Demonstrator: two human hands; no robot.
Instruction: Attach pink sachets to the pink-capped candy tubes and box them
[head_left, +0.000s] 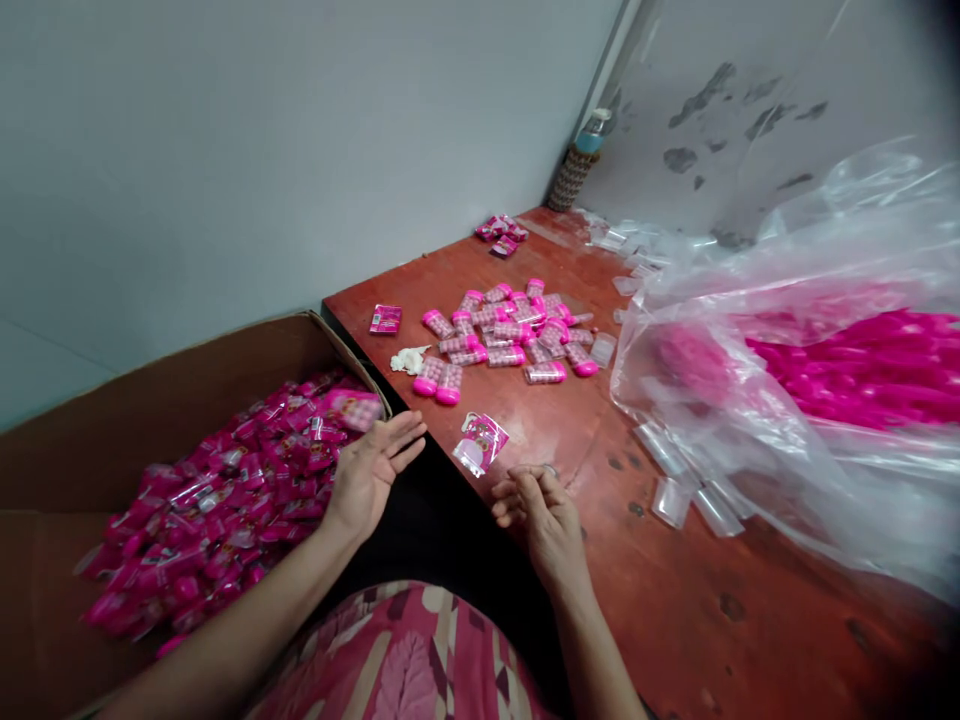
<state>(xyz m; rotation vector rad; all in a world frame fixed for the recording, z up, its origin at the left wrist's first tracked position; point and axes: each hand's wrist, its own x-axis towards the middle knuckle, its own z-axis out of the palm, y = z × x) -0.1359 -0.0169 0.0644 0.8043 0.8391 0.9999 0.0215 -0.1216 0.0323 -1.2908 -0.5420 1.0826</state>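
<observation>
My left hand (375, 470) is open, palm up and fingers stretched, beside the near edge of the cardboard box (341, 350). Just off its fingertips, a blurred pink packet (354, 408) with a pale front is over the heap of pink packets (247, 480) in the box. My right hand (541, 510) has its fingers curled in at the table's edge; whatever they may hold is hidden. Close to its fingertips lies a flat pink-and-clear sachet (481, 444). Farther back, several small clear tubes with pink caps (506, 335) lie in a pile, pink balls showing inside.
On the red table (645, 600), a large clear plastic bag (810, 480) of bright pink pieces (877, 365) takes up the right side. Empty clear tubes (671, 502) lie by it. A single pink packet (385, 319), crumpled white tissue (409, 360) and a bottle (592, 132) stand out farther off.
</observation>
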